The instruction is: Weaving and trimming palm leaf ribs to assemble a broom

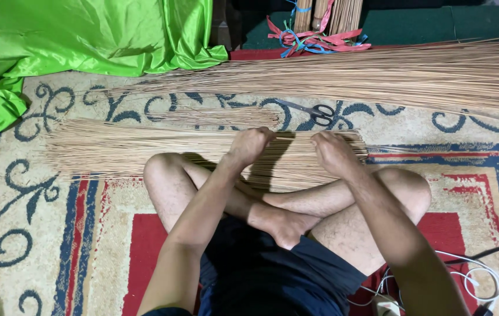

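- Patterned carpet [56,234] in cream, blue and red covers the floor, and a person is seated on it cross-legged, seen from above by the head camera.
- A flat bundle of thin tan sticks [144,149] is laid across the carpet just in front of the shins, running left to right.
- The left hand [250,145] is curled into a loose fist and pressed down on the bundle near its middle; whether sticks are pinched inside the fist cannot be told.
- The right hand [332,152] is bent over the right end of the bundle, fingers folded onto the sticks, apparently holding that end down rather than lifting it.
- A smaller loose sheaf of sticks [226,117] is seen just beyond the bundle, and a far larger heap of sticks [407,73] lies further back.
- Scissors [314,111] are left open-handled on the carpet between the bundle and the heap, near the right hand.
- Green cloth [85,35] is piled at the upper left; coloured ribbons [314,41] are tangled at the top; white cables [477,275] trail at the lower right.
- Risk, as judged: the sticks are thin and unbound, so uneven pressure from either hand could let them fan out, roll apart or snap.
- A wrist could be nicked by the nearby scissors if the right hand is swept outward carelessly.
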